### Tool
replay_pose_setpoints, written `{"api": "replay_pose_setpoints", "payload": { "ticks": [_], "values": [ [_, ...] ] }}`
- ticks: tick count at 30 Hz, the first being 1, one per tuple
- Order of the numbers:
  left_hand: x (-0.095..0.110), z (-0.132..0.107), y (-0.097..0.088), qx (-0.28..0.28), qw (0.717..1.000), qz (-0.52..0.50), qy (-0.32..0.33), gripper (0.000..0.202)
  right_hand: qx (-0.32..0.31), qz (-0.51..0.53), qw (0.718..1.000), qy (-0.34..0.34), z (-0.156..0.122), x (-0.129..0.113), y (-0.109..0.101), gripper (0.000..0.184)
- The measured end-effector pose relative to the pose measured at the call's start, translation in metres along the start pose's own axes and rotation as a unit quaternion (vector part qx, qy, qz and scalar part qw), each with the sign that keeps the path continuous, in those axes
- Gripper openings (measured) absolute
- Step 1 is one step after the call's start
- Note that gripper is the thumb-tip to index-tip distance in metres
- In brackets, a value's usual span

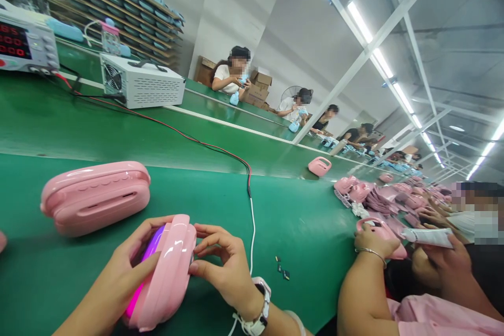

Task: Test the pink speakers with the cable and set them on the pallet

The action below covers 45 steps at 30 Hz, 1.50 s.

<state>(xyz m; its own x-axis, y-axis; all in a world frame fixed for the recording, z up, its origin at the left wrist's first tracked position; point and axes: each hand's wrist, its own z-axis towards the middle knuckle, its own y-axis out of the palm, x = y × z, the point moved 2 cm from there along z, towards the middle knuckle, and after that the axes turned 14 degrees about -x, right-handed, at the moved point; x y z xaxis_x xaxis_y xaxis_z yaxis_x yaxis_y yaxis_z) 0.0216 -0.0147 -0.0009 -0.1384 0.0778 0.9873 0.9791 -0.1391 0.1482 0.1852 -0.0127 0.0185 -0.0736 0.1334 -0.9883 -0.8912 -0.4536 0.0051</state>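
Note:
My left hand [137,268] grips a rounded pink plastic device [169,278] tilted up on its side, its left face glowing purple. Against the right face of this device, my right hand [226,262] has thumb and fingertips brought together. Something small and shiny shows at those fingertips, too hidden to name. A second pink device [98,197], with a slot and a row of scalloped marks, lies to the left. Several small black chips [281,269] are scattered to the right of my right hand.
A red-and-black wire joins a white cable [252,231] running down behind my right wrist. A power supply [27,39] and a vented white box [144,81] stand at the back left. At right, a co-worker's hand [374,244] holds a pink casing near piled pink parts [378,197].

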Motion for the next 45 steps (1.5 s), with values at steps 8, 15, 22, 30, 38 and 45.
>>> {"api": "replay_pose_setpoints", "payload": {
  "ticks": [8,15,22,30,38,45],
  "values": [
    [-0.008,0.003,-0.004,0.001,0.999,0.036,0.025,0.039,-0.005,-0.033,0.999,-0.013,-0.001,-0.001,-0.001,0.022],
    [-0.014,0.011,-0.009,-0.057,0.996,0.060,0.034,0.043,-0.012,-0.114,0.993,-0.040,-0.002,-0.007,0.001,0.018],
    [0.046,-0.012,-0.019,0.135,0.940,0.260,0.177,0.034,-0.103,-0.152,0.982,-0.033,-0.003,-0.010,-0.012,0.012],
    [0.103,0.024,-0.082,0.119,0.828,0.548,0.010,0.042,-0.146,-0.148,0.978,-0.020,0.000,-0.006,-0.046,0.016],
    [0.102,0.044,-0.048,0.164,0.809,0.564,-0.020,0.035,-0.015,-0.057,0.996,-0.069,0.055,-0.006,-0.051,0.027],
    [0.083,0.070,-0.036,0.134,0.951,0.271,0.057,0.045,0.043,-0.056,0.996,-0.048,0.103,0.026,-0.021,0.034]
  ]
}}
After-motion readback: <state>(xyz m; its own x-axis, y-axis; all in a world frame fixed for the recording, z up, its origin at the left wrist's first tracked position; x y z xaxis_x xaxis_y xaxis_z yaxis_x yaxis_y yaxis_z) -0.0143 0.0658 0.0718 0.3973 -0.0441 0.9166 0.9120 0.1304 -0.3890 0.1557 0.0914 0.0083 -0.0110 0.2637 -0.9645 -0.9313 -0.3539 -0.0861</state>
